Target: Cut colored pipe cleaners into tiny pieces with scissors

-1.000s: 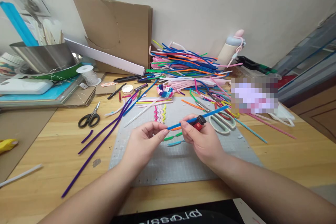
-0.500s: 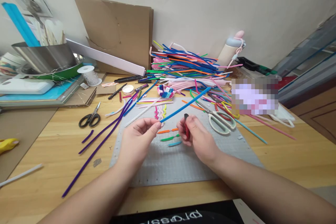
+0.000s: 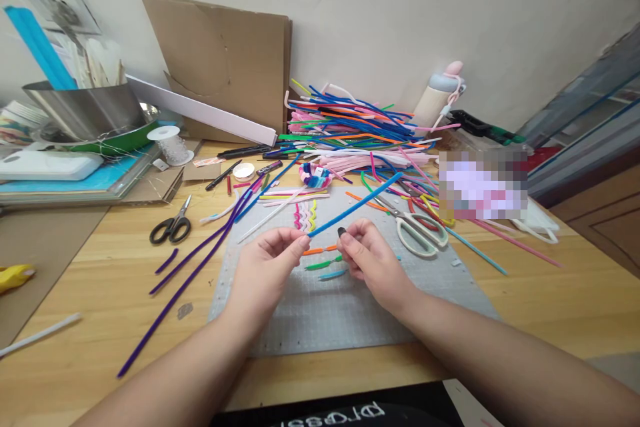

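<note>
Blue fuzzy stem at frame center, near end pinched in left hand, fingertips closed, that tip hidden; far end slants up right. Right hand curls round a black-ended item, body covered by fingers (can't tell what). Short green piece lies below, right end unclear behind right fingers. Pixelated patch, right of frame, masks whatever's there. Dark lettered panel cut off at bottom edge. Pale-handled scissors sit right of right hand; stem pile upper center, overlapping, uncountable.
</note>
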A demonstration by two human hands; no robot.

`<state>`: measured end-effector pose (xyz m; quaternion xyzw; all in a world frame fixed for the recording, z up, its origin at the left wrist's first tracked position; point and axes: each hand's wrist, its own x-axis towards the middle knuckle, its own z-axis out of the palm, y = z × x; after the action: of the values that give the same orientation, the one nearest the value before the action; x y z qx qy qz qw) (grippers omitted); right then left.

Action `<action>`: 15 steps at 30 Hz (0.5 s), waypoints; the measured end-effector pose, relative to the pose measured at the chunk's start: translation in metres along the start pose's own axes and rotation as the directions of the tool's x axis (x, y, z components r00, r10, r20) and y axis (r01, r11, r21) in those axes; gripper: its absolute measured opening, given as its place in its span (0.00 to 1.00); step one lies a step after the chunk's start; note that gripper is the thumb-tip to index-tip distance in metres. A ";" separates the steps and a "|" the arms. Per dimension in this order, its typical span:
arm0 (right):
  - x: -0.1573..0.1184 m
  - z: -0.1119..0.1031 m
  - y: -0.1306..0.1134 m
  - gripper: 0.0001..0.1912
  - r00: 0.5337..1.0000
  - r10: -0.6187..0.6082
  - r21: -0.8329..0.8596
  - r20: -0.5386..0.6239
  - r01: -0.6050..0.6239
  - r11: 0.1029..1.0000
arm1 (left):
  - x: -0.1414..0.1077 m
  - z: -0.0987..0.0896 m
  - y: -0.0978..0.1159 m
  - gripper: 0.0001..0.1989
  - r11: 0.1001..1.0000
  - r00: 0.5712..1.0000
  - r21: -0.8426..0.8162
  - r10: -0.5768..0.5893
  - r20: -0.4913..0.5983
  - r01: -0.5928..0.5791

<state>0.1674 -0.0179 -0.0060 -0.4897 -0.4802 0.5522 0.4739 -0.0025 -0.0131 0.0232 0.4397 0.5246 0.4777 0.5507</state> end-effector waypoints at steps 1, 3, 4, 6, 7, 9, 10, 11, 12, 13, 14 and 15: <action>0.000 0.000 0.000 0.18 1.000 -0.007 -0.007 -0.003 0.007 1.000 | 0.000 0.000 0.000 0.10 1.000 1.000 -0.009 -0.008 0.006 0.008; 0.000 -0.001 0.000 0.17 1.000 -0.022 -0.019 -0.017 0.022 1.000 | 0.001 -0.001 -0.002 0.10 0.999 1.000 -0.025 -0.020 0.019 0.021; 0.000 -0.001 0.000 0.16 0.999 -0.031 -0.021 -0.027 0.030 0.999 | 0.001 -0.001 -0.002 0.10 0.999 0.999 -0.030 -0.024 0.024 0.025; 0.001 -0.002 0.001 0.14 0.998 -0.049 -0.017 -0.045 0.048 0.999 | 0.002 -0.001 -0.003 0.10 0.999 0.999 -0.037 -0.031 0.033 0.032; 0.002 -0.002 0.001 0.13 0.997 -0.057 -0.015 -0.051 0.056 0.998 | 0.002 -0.001 -0.003 0.10 0.999 0.999 -0.039 -0.032 0.036 0.033; 0.003 -0.002 0.002 0.12 0.996 -0.065 -0.011 -0.058 0.065 0.998 | 0.002 -0.001 -0.004 0.10 0.998 0.999 -0.043 -0.033 0.041 0.035; 0.003 -0.002 0.003 0.11 0.996 -0.066 -0.009 -0.059 0.066 0.998 | 0.002 -0.001 -0.005 0.10 0.998 0.999 -0.043 -0.033 0.043 0.035; 0.003 -0.002 0.003 0.11 0.996 -0.064 -0.008 -0.060 0.064 0.998 | 0.002 0.000 -0.005 0.09 0.998 0.998 -0.042 -0.034 0.044 0.036; 0.003 -0.002 0.002 0.11 0.996 -0.061 -0.008 -0.061 0.060 0.998 | 0.002 0.000 -0.005 0.09 0.998 0.998 -0.041 -0.036 0.045 0.038; 0.003 -0.002 0.002 0.11 0.996 -0.057 -0.010 -0.062 0.057 0.998 | 0.002 0.000 -0.005 0.09 0.998 0.998 -0.040 -0.038 0.044 0.040; 0.003 -0.002 0.001 0.11 0.996 -0.055 -0.014 -0.064 0.054 0.998 | 0.002 0.000 -0.005 0.10 0.998 0.998 -0.040 -0.039 0.043 0.041; 0.003 -0.002 0.001 0.11 0.996 -0.055 -0.019 -0.064 0.053 0.998 | 0.002 0.000 -0.005 0.10 0.998 0.998 -0.040 -0.042 0.043 0.044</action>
<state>0.1692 -0.0152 -0.0071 -0.4981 -0.4824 0.5191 0.4998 -0.0022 -0.0120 0.0179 0.4269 0.5121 0.4670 0.5808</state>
